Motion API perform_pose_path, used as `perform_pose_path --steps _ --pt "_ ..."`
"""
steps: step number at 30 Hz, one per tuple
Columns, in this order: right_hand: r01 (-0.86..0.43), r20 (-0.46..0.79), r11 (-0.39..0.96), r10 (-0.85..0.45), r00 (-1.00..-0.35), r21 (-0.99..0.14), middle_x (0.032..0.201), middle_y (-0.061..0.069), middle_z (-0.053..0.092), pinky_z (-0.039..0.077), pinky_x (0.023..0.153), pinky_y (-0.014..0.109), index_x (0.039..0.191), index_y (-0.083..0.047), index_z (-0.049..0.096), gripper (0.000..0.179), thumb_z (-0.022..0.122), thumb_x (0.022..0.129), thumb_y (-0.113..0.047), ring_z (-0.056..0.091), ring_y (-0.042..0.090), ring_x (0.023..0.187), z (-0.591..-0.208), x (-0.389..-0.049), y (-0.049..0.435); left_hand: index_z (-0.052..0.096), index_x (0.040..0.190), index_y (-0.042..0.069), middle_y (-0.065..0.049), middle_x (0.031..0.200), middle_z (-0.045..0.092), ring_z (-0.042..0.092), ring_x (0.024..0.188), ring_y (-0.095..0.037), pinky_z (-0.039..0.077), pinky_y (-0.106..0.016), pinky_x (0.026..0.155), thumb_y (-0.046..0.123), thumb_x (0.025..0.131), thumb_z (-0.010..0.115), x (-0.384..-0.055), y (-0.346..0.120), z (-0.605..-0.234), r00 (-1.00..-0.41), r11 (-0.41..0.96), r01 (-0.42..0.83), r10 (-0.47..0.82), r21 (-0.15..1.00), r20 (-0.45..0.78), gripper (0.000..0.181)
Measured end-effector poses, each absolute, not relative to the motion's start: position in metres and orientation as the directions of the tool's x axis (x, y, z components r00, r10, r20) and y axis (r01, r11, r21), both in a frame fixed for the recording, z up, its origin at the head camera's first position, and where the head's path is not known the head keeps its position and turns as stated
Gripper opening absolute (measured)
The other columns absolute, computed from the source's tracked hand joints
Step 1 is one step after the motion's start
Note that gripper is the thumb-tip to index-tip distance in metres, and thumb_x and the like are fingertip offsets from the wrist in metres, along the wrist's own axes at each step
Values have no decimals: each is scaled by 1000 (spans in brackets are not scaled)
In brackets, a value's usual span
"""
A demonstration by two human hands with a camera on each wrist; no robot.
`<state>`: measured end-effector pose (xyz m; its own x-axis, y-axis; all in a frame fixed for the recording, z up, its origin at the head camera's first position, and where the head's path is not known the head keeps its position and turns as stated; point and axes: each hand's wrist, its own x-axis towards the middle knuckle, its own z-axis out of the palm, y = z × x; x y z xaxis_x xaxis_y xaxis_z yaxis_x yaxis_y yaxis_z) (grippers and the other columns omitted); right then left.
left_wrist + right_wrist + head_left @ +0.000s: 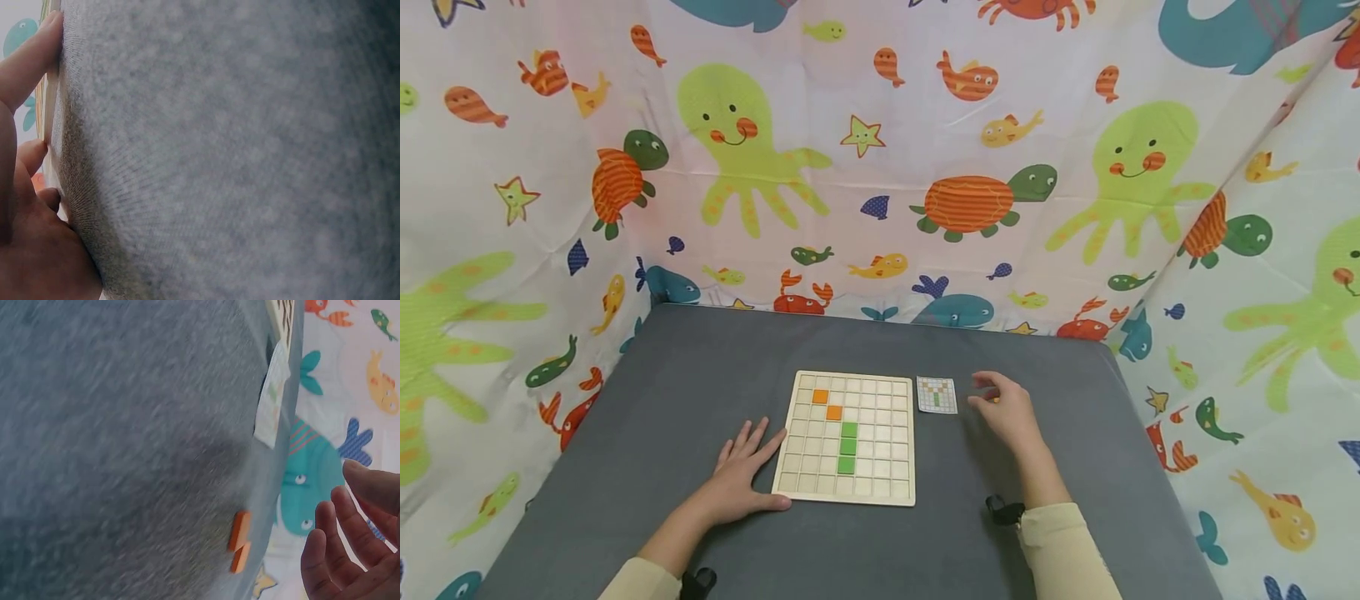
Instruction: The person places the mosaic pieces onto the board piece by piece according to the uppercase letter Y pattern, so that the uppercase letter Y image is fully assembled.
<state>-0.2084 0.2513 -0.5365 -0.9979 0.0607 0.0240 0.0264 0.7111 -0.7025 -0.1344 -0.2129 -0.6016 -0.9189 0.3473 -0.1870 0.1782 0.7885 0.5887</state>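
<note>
A pale wooden grid board (pixel 880 442) lies on the grey table with two orange tiles in a diagonal and a column of three green tiles (pixel 847 446). My left hand (pixel 741 479) rests on the table with fingers spread, fingertips at the board's left edge and thumb at its near left corner. To the right of the board, my right hand (pixel 1009 408) hovers over the table, its fingers loosely bent and holding nothing. Two loose orange tiles (pixel 240 531) lie near it in the right wrist view; in the head view the hand mostly hides them.
A small pattern card (pixel 937 395) with a printed coloured grid lies between the board and my right hand. A sea-animal curtain (pixel 865 233) hangs along the table's back and sides. Dark straps (pixel 1004 510) circle my wrists.
</note>
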Motion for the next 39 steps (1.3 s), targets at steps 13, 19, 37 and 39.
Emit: perform_pose_path --steps 13,19,37,39 --pt "115 -26 712 136 -990 -693 128 17 67 59 85 47 132 -5 64 40 72 93 -8 67 34 107 -548 -209 286 28 161 24 -15 170 8 -4 155 -43 2 -70 118 72 68 80 -136 -210 -596 -918 786 180 350 592 -185 117" --pt "150 -76 737 133 -988 -659 131 21 64 56 91 52 135 -6 62 43 71 94 -8 64 39 117 -553 -215 300 28 161 24 -14 170 8 -3 156 -43 1 -69 118 70 68 81 -134 -209 -596 -922 783 180 345 595 -174 116" --pt "188 -138 798 132 -982 -573 117 23 66 54 80 45 132 -2 65 42 74 92 -9 64 34 98 -571 -225 310 27 162 26 -13 171 7 -5 156 -42 1 -69 118 71 68 80 -135 -211 -597 -917 788 165 345 594 -203 117" --pt "186 -136 800 130 -982 -570 117 22 66 53 77 43 130 -2 67 38 73 92 -9 63 32 95 -573 -226 309 27 162 26 -13 171 6 -5 156 -42 1 -69 118 72 68 80 -135 -212 -598 -917 789 164 343 592 -202 117"
